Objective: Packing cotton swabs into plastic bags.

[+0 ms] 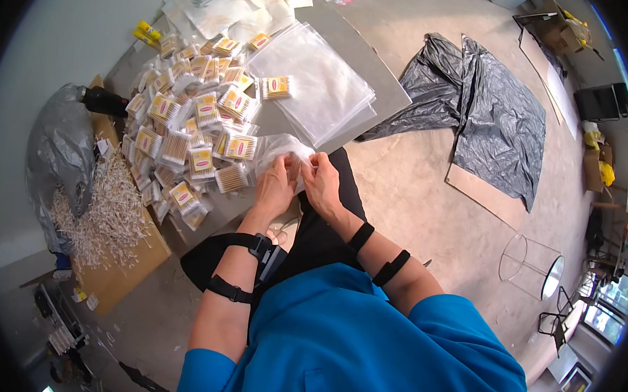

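We see a crumpled translucent plastic bag [272, 147] at the edge of the grey table [369, 52], its film pinched by the bent fingers of our left hand [276, 188] and right hand [324, 187]. Beside it, cotton-swab packets [206, 109] bear yellow labels with red ovals.

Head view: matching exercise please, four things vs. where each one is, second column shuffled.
Things:
1. crumpled clear bag
2. loose swabs
3. black plastic sheet
4. flat clear bags

Places:
A. heaped on a tan board at the picture's left
B. stacked on the table, beside the packet pile
C. held in the left hand and right hand
D. spread out to the right of the table

Pairs: 1-C, 2-A, 3-D, 4-B
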Available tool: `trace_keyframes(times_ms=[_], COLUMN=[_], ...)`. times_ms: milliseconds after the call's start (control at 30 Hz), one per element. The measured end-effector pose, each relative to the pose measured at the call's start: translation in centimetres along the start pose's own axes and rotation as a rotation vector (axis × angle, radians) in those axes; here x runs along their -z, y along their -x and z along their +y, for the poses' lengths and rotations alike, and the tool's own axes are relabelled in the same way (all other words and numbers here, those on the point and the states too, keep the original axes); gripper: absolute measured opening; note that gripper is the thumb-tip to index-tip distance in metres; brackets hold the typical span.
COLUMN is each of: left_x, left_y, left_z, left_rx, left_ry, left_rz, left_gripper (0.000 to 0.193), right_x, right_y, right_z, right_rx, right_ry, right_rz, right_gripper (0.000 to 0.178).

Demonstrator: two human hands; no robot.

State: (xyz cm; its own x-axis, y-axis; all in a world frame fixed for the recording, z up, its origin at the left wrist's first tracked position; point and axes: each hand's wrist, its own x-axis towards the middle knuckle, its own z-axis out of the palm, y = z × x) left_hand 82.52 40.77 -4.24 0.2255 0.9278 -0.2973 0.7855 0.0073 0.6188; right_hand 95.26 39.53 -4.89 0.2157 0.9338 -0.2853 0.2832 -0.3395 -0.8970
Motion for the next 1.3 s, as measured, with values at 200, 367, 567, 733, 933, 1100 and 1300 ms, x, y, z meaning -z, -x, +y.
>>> trace_keyframes(times_ms=[200, 367, 567, 733, 933, 1100, 1300], left_x=[0.1, -0.8, -1.2, -1.1, -1.6, -0.5, -0.6], left_y=[0.0, -0.2, -0.8, -0.9, -2.2, -2.2, -3.2], left_z=[2.1, 2.0, 2.2, 2.3, 3.6, 4.3, 0.8], left_rx=[0.025, 0.064, -0.097, -0.016, 0.17, -0.024, -0.145], left_ry=[-0.283, -0.478, -0.448, -0.31, -0.645, -0.492, -0.471], left_rz=[-0.054, -0.041, 0.222, 0.085, 0.08, 0.166, 0.035], left_gripper=[0.043, 0.038, 0.029, 0.018, 0.02, 0.019, 0.017], right_x=[0.3, 0.7, 1.1, 1.1, 1.4, 1.7, 2.2], right_y=[0.1, 0.8, 0.3, 0.2, 0.7, 0.0, 1.0], right_z=[0.0, -0.8, -0.1, 1.4, 0.6, -0.3, -2.0], right_rx=[0.222, 0.396, -0.059, -0.137, -0.202, -0.152, -0.084], right_ry=[0.139, 0.11, -0.159, -0.276, -0.351, -0.339, -0.301], right_rz=[0.107, 0.165, 0.164, 0.162, 0.048, 0.075, -0.104], right_gripper=[0.019, 0.025, 0.034, 0.027, 0.022, 0.024, 0.026])
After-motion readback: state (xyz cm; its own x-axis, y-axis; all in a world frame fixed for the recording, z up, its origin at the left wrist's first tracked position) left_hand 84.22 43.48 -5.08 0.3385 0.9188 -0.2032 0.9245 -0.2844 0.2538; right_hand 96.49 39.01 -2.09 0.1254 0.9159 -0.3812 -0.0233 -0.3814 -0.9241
